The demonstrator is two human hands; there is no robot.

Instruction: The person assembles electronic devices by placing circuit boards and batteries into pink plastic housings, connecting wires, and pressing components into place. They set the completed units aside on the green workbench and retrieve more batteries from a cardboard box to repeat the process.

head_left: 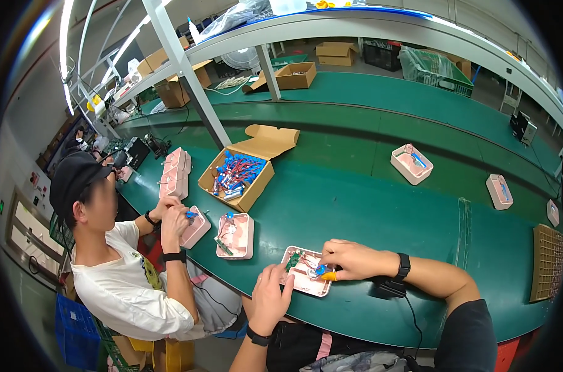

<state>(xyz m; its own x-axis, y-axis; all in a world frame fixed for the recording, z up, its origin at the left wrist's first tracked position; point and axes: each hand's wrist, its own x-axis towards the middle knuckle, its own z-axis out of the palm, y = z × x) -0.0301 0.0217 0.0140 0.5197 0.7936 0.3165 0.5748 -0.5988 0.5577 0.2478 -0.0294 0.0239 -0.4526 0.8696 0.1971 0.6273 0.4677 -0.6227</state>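
A shallow pink plastic housing (pixel 307 286) lies open side up on the table in front of me. It holds a green circuit board (pixel 294 260), thin red and white wires, and a blue part (pixel 320 270) that looks like a small wired cell. My right hand (pixel 354 260) reaches in from the right, its fingers closed at the blue part; a yellow cover sits on one fingertip. At the housing's left edge is my left hand (pixel 270 299), fingers stretched and thumb apart, with nothing visible in it. My right fingers partly hide the housing's right side.
Another pink housing (pixel 246 234) with a board stands to the left. Beyond it, a cardboard box (pixel 255 190) holds many blue wired cells. At left a co-worker (pixel 123 260) handles another housing (pixel 197 230). More housings (pixel 403 166) lie far right, near a brown gridded tray (pixel 546 263).
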